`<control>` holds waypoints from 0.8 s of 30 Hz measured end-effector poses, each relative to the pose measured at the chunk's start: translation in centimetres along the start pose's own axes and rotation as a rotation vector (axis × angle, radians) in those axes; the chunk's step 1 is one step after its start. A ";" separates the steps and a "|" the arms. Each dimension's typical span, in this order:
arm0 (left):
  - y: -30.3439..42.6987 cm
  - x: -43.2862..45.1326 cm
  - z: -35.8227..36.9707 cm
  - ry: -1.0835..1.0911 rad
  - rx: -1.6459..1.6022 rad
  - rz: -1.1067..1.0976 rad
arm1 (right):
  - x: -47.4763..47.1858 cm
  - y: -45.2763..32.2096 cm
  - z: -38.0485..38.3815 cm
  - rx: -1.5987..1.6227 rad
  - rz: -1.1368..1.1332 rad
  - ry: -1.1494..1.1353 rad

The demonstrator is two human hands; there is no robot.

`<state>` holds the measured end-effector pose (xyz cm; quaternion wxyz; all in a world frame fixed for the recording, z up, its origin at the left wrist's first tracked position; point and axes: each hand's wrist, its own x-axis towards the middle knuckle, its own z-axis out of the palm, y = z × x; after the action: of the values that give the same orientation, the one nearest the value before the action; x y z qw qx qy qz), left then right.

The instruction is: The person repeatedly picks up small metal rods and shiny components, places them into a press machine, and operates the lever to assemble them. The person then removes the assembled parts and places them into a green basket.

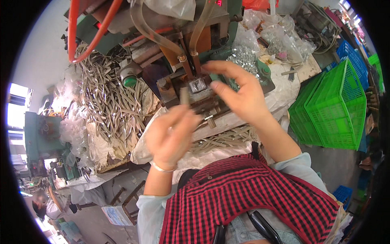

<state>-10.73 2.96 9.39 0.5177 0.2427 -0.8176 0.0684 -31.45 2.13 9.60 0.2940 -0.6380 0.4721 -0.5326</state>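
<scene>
My left hand [172, 134], blurred, holds a flat metal strip [184, 97] that points up at the die of a bench press. Beside the die block [198, 85] on its right is my right hand [239, 91], thumb and fingers apart, with nothing seen between them. Two clear hoses [161, 39] run down to metal nozzles just behind the die. A pile of small shiny metal pieces [243, 58] lies behind my right hand.
Many metal strips [112, 91] are heaped at the left, near a green push button [130, 81]. More strips [225, 139] lie along the front edge. Green plastic crates [332, 106] stand at the right. Another person [54, 204] is at the far lower left.
</scene>
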 end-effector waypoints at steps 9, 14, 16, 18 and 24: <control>0.0 0.1 3.5 -0.072 0.042 0.110 | -1.1 12.9 -4.5 -0.881 -0.067 0.307; 0.0 0.2 3.7 -0.068 0.025 0.087 | 3.0 12.4 -2.0 -0.870 -0.293 0.250; 1.0 0.3 3.0 -0.127 0.015 -0.027 | 4.2 12.7 -0.7 -1.001 -0.215 0.239; 1.6 -0.8 1.4 -0.139 0.031 -0.085 | 4.3 12.8 -0.1 -1.126 -0.150 0.228; -2.4 -6.0 -5.4 0.127 0.391 -0.615 | 0.6 12.0 -3.9 -0.892 -0.200 0.281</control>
<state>-3.13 4.78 6.22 0.5076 0.5667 -0.6442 0.0794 -38.66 -2.49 0.32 -0.1281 -0.6659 0.6263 -0.3847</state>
